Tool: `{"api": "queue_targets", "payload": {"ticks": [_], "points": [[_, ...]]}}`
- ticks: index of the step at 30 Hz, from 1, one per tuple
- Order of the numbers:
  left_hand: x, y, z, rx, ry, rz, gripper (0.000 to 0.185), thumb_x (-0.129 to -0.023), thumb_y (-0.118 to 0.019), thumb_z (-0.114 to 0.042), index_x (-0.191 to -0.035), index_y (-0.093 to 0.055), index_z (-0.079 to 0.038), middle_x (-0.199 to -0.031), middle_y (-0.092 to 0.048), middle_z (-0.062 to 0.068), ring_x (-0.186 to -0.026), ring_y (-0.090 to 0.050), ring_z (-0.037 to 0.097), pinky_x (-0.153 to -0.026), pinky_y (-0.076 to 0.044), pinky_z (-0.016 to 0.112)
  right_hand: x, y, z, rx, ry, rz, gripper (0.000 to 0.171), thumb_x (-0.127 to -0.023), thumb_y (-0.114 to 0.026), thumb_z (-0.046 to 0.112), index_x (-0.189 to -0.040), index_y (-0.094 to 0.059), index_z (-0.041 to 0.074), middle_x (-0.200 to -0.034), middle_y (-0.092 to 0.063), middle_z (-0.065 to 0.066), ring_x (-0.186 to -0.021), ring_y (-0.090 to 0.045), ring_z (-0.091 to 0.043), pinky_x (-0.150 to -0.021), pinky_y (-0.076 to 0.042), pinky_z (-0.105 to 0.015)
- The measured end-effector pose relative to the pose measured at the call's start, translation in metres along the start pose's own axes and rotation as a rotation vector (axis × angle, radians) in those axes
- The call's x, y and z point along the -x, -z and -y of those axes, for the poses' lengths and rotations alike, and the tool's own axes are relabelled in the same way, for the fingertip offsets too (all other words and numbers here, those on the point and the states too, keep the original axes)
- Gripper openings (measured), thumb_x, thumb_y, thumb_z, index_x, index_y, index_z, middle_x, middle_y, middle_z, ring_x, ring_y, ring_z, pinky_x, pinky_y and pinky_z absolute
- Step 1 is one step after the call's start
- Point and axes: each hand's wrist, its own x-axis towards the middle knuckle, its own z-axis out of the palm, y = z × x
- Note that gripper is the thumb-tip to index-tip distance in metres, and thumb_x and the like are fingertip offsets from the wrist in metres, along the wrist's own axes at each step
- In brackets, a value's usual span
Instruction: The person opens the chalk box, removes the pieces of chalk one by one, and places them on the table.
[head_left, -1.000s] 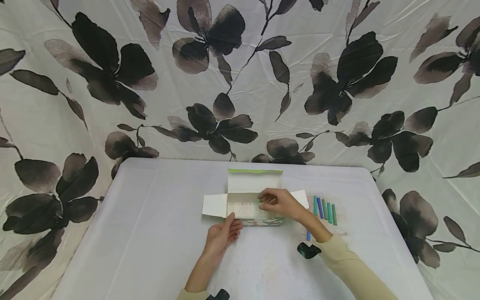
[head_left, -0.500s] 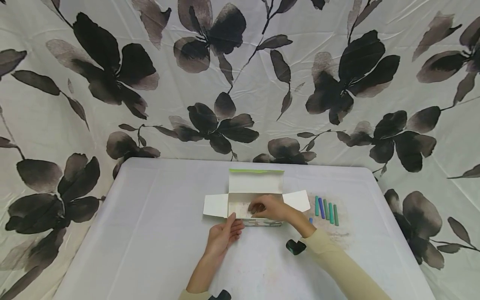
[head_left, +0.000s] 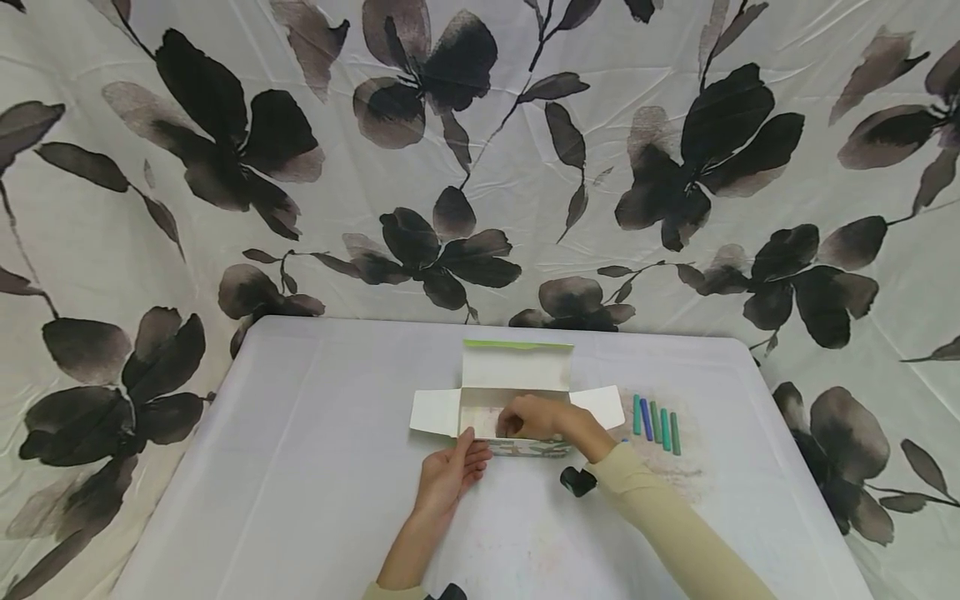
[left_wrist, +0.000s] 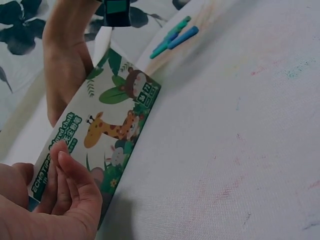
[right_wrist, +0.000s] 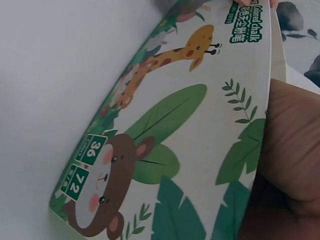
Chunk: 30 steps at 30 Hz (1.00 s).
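Observation:
An open chalk box [head_left: 517, 448] with animal drawings sits mid-table. Its back lid stands raised and two white side flaps [head_left: 435, 412] spread outward. My left hand [head_left: 444, 477] holds the box at its near left corner, thumb at the rim and fingers against the printed front. My right hand [head_left: 536, 418] reaches down inside the box with bent fingers. Its fingertips are hidden behind the front wall, so I cannot tell what they hold. In the right wrist view, the printed front of the chalk box [right_wrist: 190, 115] covers most of the fingers.
Several green and blue chalk sticks [head_left: 657, 425] lie in a row right of the box. Another blue one [left_wrist: 184, 38] lies nearer, partly hidden in the head view by the right arm. Coloured chalk dust marks the white tabletop [head_left: 322, 467]. A floral cloth [head_left: 442, 167] hangs behind.
My right hand has moved left and lower into the box, and its fingertips have gone out of sight. The left hand keeps its place at the box corner.

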Motion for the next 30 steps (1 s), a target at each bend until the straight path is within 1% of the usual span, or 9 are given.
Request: {"api": "queue_targets", "payload": {"ticks": [5,9,14,18,22,25,26,29,30], "points": [[0.000,-0.002,0.000,0.001,-0.007,0.006,0.055,-0.105,-0.062,-0.037,-0.114,-0.065,0.016,-0.092,-0.075,0.008,-0.076,-0.064,0.006,-0.069,-0.056,0.018,0.002,0.003,0.000,0.017,-0.040,0.022,0.015,-0.091,-0.070,-0.009,-0.093,-0.075,0.005,-0.083,-0.067,-0.001,-0.072,-0.052,-0.006,-0.068,-0.048,-0.021],[0.000,-0.003,0.000,0.001,-0.006,0.003,0.054,-0.105,-0.062,-0.037,-0.114,-0.065,0.016,-0.091,-0.075,0.008,-0.076,-0.064,0.006,-0.069,-0.056,0.018,0.005,0.005,0.000,0.021,-0.057,0.026,0.016,-0.090,-0.069,-0.011,-0.093,-0.076,0.004,-0.084,-0.069,-0.001,-0.073,-0.053,-0.005,-0.069,-0.049,-0.020],[0.001,-0.003,0.001,0.001,0.000,0.004,0.055,-0.105,-0.062,-0.038,-0.114,-0.065,0.016,-0.092,-0.075,0.008,-0.076,-0.065,0.007,-0.069,-0.056,0.018,0.011,0.005,-0.003,0.031,0.009,-0.010,0.011,-0.092,-0.070,-0.007,-0.094,-0.075,0.003,-0.087,-0.071,-0.003,-0.076,-0.058,-0.006,-0.073,-0.052,-0.021],[0.002,-0.002,0.000,0.004,0.005,0.000,0.056,-0.104,-0.062,-0.039,-0.116,-0.065,0.016,-0.093,-0.075,0.008,-0.077,-0.065,0.007,-0.069,-0.056,0.018,0.018,0.003,-0.008,0.004,0.044,-0.081,0.003,-0.096,-0.071,0.002,-0.098,-0.072,0.003,-0.093,-0.071,-0.002,-0.085,-0.063,-0.009,-0.078,-0.054,-0.024],[0.003,-0.001,-0.002,-0.003,0.003,-0.007,0.057,-0.104,-0.062,-0.039,-0.116,-0.065,0.016,-0.095,-0.075,0.009,-0.079,-0.065,0.007,-0.071,-0.056,0.018,0.026,0.003,-0.012,-0.048,0.102,-0.170,0.006,-0.099,-0.069,0.006,-0.103,-0.070,0.002,-0.097,-0.071,-0.003,-0.092,-0.067,-0.013,-0.081,-0.056,-0.027],[0.004,0.000,-0.002,-0.013,0.003,-0.008,0.057,-0.104,-0.062,-0.040,-0.117,-0.065,0.016,-0.096,-0.075,0.009,-0.080,-0.065,0.008,-0.072,-0.056,0.019,0.033,0.005,-0.015,-0.083,0.146,-0.252,0.011,-0.100,-0.069,0.008,-0.107,-0.071,0.000,-0.097,-0.072,-0.004,-0.090,-0.068,-0.013,-0.078,-0.057,-0.027],[0.003,0.000,-0.002,-0.017,0.004,-0.008,0.057,-0.104,-0.062,-0.040,-0.117,-0.065,0.015,-0.097,-0.075,0.010,-0.080,-0.065,0.008,-0.072,-0.057,0.019,0.035,0.005,-0.016,-0.104,0.156,-0.277,0.013,-0.100,-0.068,0.009,-0.109,-0.071,0.000,-0.096,-0.073,-0.005,-0.084,-0.068,-0.015,-0.075,-0.057,-0.027],[0.002,-0.001,-0.002,-0.026,0.010,-0.007,0.058,-0.104,-0.062,-0.042,-0.117,-0.065,0.015,-0.098,-0.075,0.010,-0.082,-0.066,0.009,-0.072,-0.056,0.018,0.043,0.008,-0.018,-0.172,0.166,-0.364,0.019,-0.101,-0.068,0.011,-0.113,-0.072,-0.002,-0.096,-0.074,-0.010,-0.074,-0.068,-0.022,-0.073,-0.058,-0.027],[0.002,-0.001,-0.002,-0.028,0.012,-0.008,0.058,-0.104,-0.063,-0.042,-0.117,-0.066,0.014,-0.098,-0.075,0.010,-0.082,-0.066,0.009,-0.071,-0.056,0.018,0.046,0.010,-0.018,-0.193,0.172,-0.395,0.020,-0.101,-0.068,0.012,-0.114,-0.072,-0.002,-0.096,-0.074,-0.011,-0.073,-0.068,-0.024,-0.074,-0.058,-0.028]]}}
